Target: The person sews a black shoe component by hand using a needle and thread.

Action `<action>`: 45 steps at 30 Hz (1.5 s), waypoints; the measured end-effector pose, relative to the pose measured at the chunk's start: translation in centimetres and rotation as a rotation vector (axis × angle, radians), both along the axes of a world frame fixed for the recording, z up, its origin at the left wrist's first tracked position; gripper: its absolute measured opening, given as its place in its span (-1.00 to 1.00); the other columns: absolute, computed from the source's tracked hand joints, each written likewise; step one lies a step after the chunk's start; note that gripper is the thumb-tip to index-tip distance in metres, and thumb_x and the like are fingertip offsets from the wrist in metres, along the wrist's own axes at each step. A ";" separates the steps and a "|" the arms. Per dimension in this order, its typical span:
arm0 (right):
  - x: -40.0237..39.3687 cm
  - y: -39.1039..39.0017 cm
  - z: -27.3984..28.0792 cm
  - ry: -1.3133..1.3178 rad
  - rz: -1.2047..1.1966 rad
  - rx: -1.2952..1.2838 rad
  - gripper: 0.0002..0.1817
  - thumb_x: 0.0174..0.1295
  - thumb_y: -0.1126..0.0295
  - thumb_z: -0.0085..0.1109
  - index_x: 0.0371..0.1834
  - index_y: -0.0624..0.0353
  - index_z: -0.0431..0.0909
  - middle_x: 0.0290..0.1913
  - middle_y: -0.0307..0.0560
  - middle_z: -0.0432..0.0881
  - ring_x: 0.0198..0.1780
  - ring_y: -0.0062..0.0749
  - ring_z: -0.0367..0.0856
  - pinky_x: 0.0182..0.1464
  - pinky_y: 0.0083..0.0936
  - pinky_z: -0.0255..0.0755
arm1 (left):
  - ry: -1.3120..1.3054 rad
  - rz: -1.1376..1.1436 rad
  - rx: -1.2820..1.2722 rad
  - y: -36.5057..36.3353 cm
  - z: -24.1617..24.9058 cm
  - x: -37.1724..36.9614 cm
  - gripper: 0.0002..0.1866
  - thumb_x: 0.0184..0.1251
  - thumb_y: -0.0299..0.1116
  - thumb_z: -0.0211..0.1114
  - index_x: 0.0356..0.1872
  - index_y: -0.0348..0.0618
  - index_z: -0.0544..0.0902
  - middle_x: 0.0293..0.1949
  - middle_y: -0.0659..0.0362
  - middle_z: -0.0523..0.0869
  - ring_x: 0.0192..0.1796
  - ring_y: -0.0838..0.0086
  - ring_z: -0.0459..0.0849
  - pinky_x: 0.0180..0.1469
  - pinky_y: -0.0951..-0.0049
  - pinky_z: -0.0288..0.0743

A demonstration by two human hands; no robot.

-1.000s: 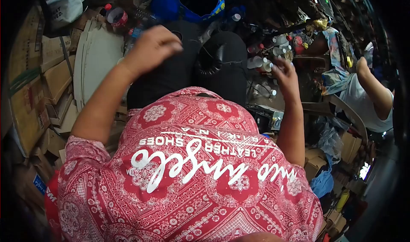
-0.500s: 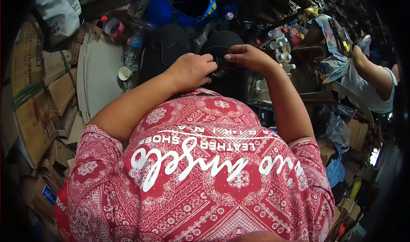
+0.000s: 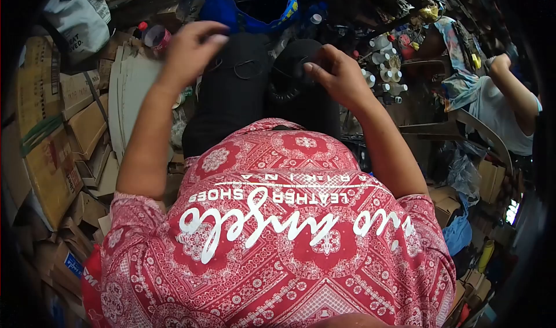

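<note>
The right hand (image 3: 336, 73) is seen closed over the top of a black, rounded leather piece with a stitched edge (image 3: 292, 85), which rests on the person's right knee; the thumb is pressed against it and the fingers are curled round its far side. The left hand (image 3: 188, 50) is raised above the left knee with fingertips pinched together, and a thin dark thread (image 3: 240, 72) is seen looping between it and the leather piece; whether the thread is actually pinched cannot be told. Both knees are covered by black trousers (image 3: 231, 102), below which a red patterned shirt with white lettering (image 3: 272, 229) fills the view. A blue bag (image 3: 255, 6) lies beyond the knees. Stacked cardboard sheets (image 3: 124, 96) are seen on the left, small white bottles (image 3: 385, 67) on the right, and another person's arm (image 3: 515, 93) at the far right.
</note>
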State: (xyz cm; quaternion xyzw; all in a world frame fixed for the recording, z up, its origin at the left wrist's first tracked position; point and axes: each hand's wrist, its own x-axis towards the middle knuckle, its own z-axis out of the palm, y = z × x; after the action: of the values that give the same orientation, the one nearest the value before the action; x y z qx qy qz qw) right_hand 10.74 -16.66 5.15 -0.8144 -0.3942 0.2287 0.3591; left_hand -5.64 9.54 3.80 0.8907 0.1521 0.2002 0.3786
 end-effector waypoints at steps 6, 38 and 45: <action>-0.8 -0.4 1.8 0.203 0.083 -0.252 -0.67 0.15 0.18 0.21 -0.39 0.30 0.59 -0.57 0.03 0.55 -0.51 -0.33 0.51 -0.35 -0.38 0.40 | 0.121 -0.560 -0.251 -7.7 -1.6 7.0 -0.72 0.15 -0.41 0.33 -0.09 -0.21 0.61 -0.07 0.13 0.63 0.02 0.41 0.58 0.13 0.46 0.39; -2.0 -3.5 3.6 -0.190 0.108 -0.217 -0.72 0.06 0.52 0.15 -0.13 0.13 0.68 -0.40 -0.02 0.51 -0.35 -0.20 0.55 -0.26 -0.38 0.43 | 0.429 -0.828 -0.605 -6.7 -1.7 9.7 -0.71 0.13 -0.46 0.30 -0.09 -0.23 0.69 -0.16 0.12 0.73 -0.05 0.47 0.64 0.14 0.47 0.40; -2.3 -3.0 3.3 -0.266 0.128 -0.230 -0.76 0.05 0.47 0.17 -0.19 0.10 0.70 -0.37 -0.01 0.55 -0.28 -0.10 0.59 -0.19 -0.29 0.47 | 0.452 -0.849 -0.626 -6.8 -1.7 10.2 -0.72 0.14 -0.48 0.30 -0.10 -0.26 0.69 -0.15 0.11 0.73 -0.08 0.47 0.65 0.10 0.49 0.44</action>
State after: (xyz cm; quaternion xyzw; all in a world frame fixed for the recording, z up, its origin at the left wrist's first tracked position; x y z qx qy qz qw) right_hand 8.40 -19.68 8.42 -0.8465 -0.4606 0.1849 0.1927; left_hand 4.60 2.73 2.08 0.7398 -0.0896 -0.2195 0.6297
